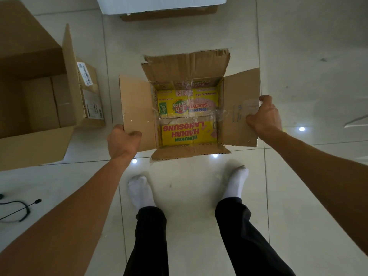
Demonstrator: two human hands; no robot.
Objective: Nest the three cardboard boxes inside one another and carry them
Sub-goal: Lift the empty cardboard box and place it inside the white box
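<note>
An open medium cardboard box (pixel 185 66) with a yellow printed inside is in front of me over the tiled floor, all its flaps spread out. My left hand (pixel 123 141) grips the near corner of its left flap. My right hand (pixel 262 116) grips the outer edge of its right flap. A large open cardboard box (pixel 35 144) stands at the left, and nothing shows inside it. A small closed box with shipping labels (pixel 90 96) sits against the large box's right side, between it and the medium box.
A white foam slab (pixel 159 3) lies on flat cardboard (pixel 169 14) at the far edge. A black cable with a small microphone (pixel 18 208) lies on the floor at lower left. My feet in white socks (pixel 141 190) stand just behind the medium box.
</note>
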